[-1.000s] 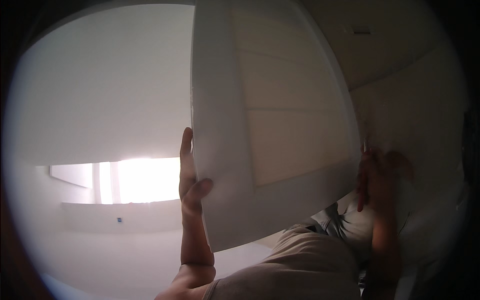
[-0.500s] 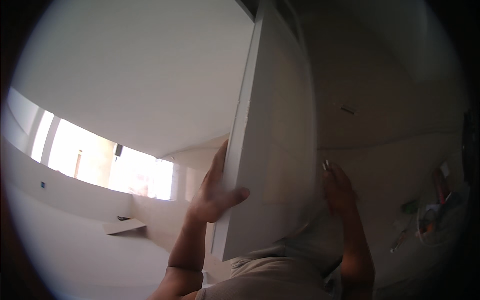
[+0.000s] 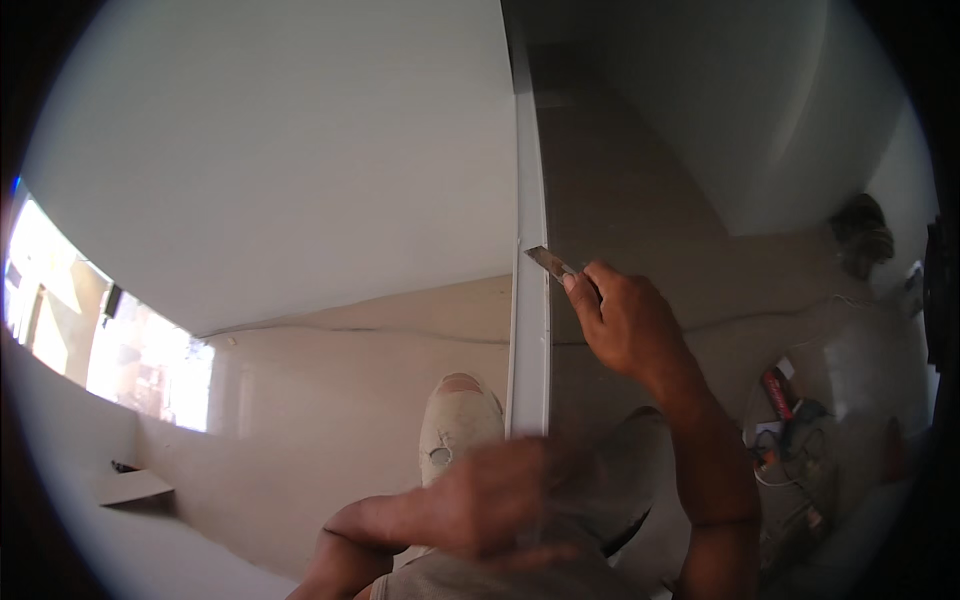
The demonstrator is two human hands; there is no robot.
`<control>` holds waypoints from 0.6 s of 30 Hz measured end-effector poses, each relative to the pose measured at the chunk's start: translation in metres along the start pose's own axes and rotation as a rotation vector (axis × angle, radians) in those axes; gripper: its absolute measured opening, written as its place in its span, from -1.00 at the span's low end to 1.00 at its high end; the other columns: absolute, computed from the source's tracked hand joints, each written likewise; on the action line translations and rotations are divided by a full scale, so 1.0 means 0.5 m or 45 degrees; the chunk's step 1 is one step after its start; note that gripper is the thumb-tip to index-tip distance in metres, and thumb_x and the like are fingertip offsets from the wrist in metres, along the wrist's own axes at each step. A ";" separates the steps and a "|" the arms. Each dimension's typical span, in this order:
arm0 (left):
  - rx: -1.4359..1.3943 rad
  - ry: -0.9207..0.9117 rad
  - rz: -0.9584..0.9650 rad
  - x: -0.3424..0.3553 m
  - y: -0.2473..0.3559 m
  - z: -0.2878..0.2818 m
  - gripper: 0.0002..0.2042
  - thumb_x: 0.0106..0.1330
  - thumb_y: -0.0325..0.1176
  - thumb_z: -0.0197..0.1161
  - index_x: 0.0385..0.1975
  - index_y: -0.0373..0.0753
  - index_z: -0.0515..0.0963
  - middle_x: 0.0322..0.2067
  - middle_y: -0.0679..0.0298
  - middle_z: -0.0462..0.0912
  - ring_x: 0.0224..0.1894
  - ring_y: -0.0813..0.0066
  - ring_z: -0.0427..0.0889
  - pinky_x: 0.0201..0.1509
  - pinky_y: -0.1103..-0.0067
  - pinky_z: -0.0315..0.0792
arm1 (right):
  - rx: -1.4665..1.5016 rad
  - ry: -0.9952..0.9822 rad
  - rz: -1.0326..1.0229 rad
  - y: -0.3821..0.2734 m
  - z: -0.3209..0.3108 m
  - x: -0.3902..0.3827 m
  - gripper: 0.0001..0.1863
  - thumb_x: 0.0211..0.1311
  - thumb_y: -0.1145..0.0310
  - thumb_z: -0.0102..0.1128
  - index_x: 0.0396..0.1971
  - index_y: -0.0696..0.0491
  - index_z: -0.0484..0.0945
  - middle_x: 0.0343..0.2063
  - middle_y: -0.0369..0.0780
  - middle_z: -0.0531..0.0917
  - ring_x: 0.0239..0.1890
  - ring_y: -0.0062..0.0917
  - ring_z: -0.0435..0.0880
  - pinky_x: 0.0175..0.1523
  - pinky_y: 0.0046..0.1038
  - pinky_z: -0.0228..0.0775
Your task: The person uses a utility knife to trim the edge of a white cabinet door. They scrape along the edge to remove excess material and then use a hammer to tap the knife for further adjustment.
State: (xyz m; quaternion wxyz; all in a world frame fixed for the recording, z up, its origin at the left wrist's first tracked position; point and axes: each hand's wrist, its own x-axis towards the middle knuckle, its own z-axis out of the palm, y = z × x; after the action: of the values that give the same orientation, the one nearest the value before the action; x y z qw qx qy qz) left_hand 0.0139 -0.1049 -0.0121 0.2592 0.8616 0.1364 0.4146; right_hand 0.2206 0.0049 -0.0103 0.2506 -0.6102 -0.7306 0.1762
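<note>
A large white board (image 3: 528, 250) stands upright on its edge, seen edge-on down the middle of the view. My right hand (image 3: 625, 320) holds a utility knife (image 3: 552, 263) with its blade touching the board's right face near the edge. My left hand (image 3: 490, 500), blurred, grips the board's lower edge just above my knee. A dusty white shoe (image 3: 457, 425) rests on the floor to the left of the board.
A pale floor (image 3: 330, 400) spreads around me, with a bright window opening (image 3: 130, 360) at the left. Tools and cables (image 3: 790, 420) lie on the floor at the right. A flat offcut (image 3: 135, 487) lies at the lower left.
The board has turned from a broad face to edge-on. My right hand came off its far edge and now holds a knife to it; my left hand slid down to the lower edge.
</note>
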 end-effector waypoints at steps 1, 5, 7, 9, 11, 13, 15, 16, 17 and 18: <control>-0.053 0.112 0.085 -0.006 0.009 0.028 -0.71 0.23 -0.22 0.44 -0.37 -0.32 0.54 -0.36 0.10 0.59 -0.30 0.10 0.63 -0.16 0.36 0.52 | -0.037 0.025 0.005 -0.005 -0.002 -0.003 -0.59 0.55 0.08 0.04 -0.34 0.14 0.56 -0.55 -0.03 0.67 -0.43 -0.05 0.71 -0.26 -0.08 0.54; -0.181 -0.041 0.371 0.010 0.015 0.031 -0.72 0.25 -0.17 0.37 -0.54 -0.20 0.49 -0.51 0.28 0.49 -0.45 0.26 0.53 -0.39 0.39 0.41 | -0.178 0.060 0.009 -0.021 -0.016 -0.017 -0.60 0.53 0.09 0.07 -0.39 0.12 0.54 -0.60 -0.03 0.65 -0.50 -0.01 0.69 -0.33 -0.06 0.52; -0.194 -0.249 0.460 0.012 0.001 0.007 -0.74 0.26 -0.17 0.37 -0.50 -0.19 0.52 -0.49 0.29 0.51 -0.43 0.27 0.55 -0.38 0.39 0.42 | -0.214 0.103 -0.029 -0.025 -0.010 -0.031 -0.61 0.53 0.11 0.09 -0.39 0.13 0.52 -0.66 -0.02 0.59 -0.55 0.00 0.63 -0.40 -0.08 0.42; -0.207 -0.299 0.475 0.015 -0.008 0.012 -0.75 0.27 -0.18 0.37 -0.50 -0.19 0.54 -0.51 0.28 0.51 -0.44 0.27 0.55 -0.38 0.39 0.44 | -0.254 0.120 -0.042 -0.032 -0.009 -0.033 -0.62 0.53 0.12 0.11 -0.40 0.13 0.50 -0.68 -0.01 0.56 -0.57 0.02 0.60 -0.44 -0.09 0.37; -0.310 -0.223 0.420 0.005 -0.011 0.024 -0.74 0.28 -0.19 0.38 -0.53 -0.18 0.54 -0.53 0.27 0.50 -0.47 0.26 0.55 -0.40 0.38 0.44 | -0.279 0.139 -0.013 -0.042 -0.007 -0.036 -0.61 0.53 0.12 0.10 -0.41 0.13 0.49 -0.68 0.01 0.56 -0.56 0.05 0.60 -0.43 -0.07 0.37; -0.373 -0.163 0.388 -0.003 -0.014 0.034 -0.73 0.29 -0.19 0.38 -0.56 -0.18 0.54 -0.55 0.26 0.49 -0.49 0.24 0.55 -0.41 0.36 0.44 | -0.344 0.115 0.029 -0.055 -0.008 -0.039 -0.61 0.53 0.11 0.11 -0.41 0.14 0.49 -0.67 0.03 0.56 -0.55 0.07 0.60 -0.43 -0.05 0.37; -0.397 -0.120 0.384 -0.009 -0.015 0.040 -0.71 0.29 -0.20 0.39 -0.59 -0.19 0.53 -0.58 0.26 0.48 -0.52 0.23 0.54 -0.43 0.35 0.44 | -0.362 0.105 0.041 -0.058 -0.007 -0.046 -0.60 0.53 0.11 0.11 -0.41 0.14 0.49 -0.66 0.04 0.56 -0.54 0.08 0.60 -0.43 -0.04 0.38; -0.402 -0.120 0.374 -0.010 -0.014 0.040 -0.71 0.29 -0.21 0.39 -0.59 -0.19 0.53 -0.59 0.25 0.48 -0.52 0.23 0.54 -0.44 0.35 0.44 | -0.349 0.110 0.034 -0.056 -0.008 -0.050 -0.59 0.53 0.10 0.11 -0.41 0.15 0.49 -0.66 0.04 0.57 -0.54 0.09 0.60 -0.42 -0.04 0.38; -0.407 -0.119 0.364 -0.011 -0.014 0.041 -0.71 0.29 -0.22 0.39 -0.60 -0.19 0.52 -0.59 0.25 0.48 -0.53 0.23 0.54 -0.44 0.34 0.44 | -0.337 0.114 0.026 -0.055 -0.009 -0.052 -0.59 0.53 0.10 0.11 -0.41 0.15 0.49 -0.66 0.05 0.57 -0.53 0.10 0.61 -0.42 -0.03 0.38; -0.412 -0.117 0.354 -0.012 -0.015 0.041 -0.71 0.28 -0.23 0.39 -0.60 -0.20 0.52 -0.60 0.24 0.47 -0.53 0.22 0.54 -0.44 0.34 0.44 | -0.361 0.092 0.030 -0.057 -0.013 -0.050 -0.59 0.53 0.09 0.10 -0.41 0.13 0.49 -0.66 0.03 0.59 -0.53 0.08 0.63 -0.42 -0.02 0.42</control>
State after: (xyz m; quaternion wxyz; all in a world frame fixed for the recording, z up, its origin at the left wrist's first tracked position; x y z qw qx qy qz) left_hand 0.0265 -0.1084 -0.0307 0.3403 0.8373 -0.0639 0.4231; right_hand 0.2047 -0.0256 0.0072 0.1859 -0.6540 -0.7314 0.0522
